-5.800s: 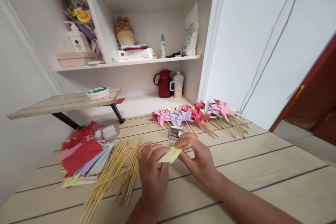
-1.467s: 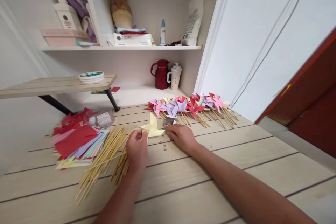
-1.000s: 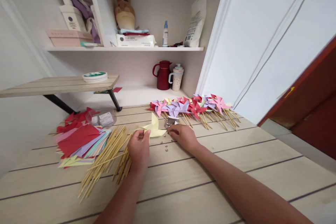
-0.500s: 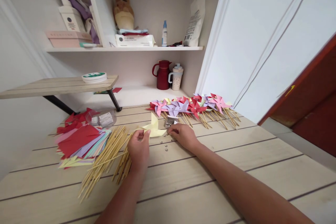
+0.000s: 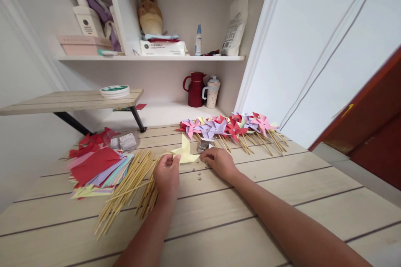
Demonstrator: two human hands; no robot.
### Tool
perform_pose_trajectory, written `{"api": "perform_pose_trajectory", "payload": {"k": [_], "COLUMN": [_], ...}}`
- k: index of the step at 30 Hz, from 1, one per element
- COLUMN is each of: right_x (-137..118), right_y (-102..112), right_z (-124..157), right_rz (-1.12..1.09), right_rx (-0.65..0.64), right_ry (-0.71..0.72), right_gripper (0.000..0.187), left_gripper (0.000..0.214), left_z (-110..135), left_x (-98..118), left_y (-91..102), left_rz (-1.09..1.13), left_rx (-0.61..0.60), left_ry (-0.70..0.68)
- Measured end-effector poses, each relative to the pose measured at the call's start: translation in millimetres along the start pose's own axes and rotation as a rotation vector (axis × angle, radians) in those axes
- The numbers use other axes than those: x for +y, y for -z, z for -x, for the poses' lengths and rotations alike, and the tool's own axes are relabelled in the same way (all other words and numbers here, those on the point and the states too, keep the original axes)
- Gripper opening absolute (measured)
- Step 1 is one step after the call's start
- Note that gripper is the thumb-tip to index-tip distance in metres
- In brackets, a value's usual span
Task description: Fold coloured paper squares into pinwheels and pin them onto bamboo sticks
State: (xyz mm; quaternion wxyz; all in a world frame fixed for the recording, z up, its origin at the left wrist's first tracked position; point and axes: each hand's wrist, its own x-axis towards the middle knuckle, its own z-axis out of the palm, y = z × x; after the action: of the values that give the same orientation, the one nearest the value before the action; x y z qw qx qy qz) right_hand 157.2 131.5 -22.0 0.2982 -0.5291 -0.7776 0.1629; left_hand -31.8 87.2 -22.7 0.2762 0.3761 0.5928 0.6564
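My left hand (image 5: 167, 173) is closed on a pale yellow paper pinwheel (image 5: 187, 152), pinching its near left edge between thumb and fingers. Just right of it, my right hand (image 5: 220, 162) is low at the tabletop with fingertips pressed together. Whatever they hold is hidden or too small to make out. Several small silvery tacks (image 5: 199, 179) lie loose between the hands. Behind my right fingertips stands a small clear box (image 5: 204, 144). Thin wooden sticks (image 5: 123, 192) lie in a loose heap beside my left hand.
Finished pinwheels (image 5: 234, 128) on sticks lie in a row at the back right. A stack of coloured paper (image 5: 94, 167) and a clear container (image 5: 127, 141) are at left, near a raised wooden stand (image 5: 75, 99). A red jug (image 5: 196, 89) and a cup (image 5: 213, 94) stand behind.
The view has shifted slightly. Both hands stay in nearly the same places, and the yellow pinwheel is still in my left hand.
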Motion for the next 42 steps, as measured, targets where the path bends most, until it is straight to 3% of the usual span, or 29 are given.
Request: {"api": "perform_pose_trajectory", "payload": {"k": [12, 26, 42], "right_x": [15, 10, 16], "right_y": [1, 6, 11], "right_z": [-5, -1, -1], "right_rz": [-0.086, -0.092, -0.182], "right_rx": [0.055, -0.042, -0.025], "right_ry": [-0.023, 0.039, 0.049], "right_gripper": [0.024, 0.023, 0.024], "left_gripper": [0.021, 0.02, 0.022], "left_z": [1, 1, -1], "left_x": [0, 2, -2], "left_y": [0.2, -0.4, 0.2], "left_rz": [-0.001, 0.013, -0.008], "left_rx": [-0.007, -0.001, -0.003], "left_ry": [-0.028, 0.0, 0.001]}}
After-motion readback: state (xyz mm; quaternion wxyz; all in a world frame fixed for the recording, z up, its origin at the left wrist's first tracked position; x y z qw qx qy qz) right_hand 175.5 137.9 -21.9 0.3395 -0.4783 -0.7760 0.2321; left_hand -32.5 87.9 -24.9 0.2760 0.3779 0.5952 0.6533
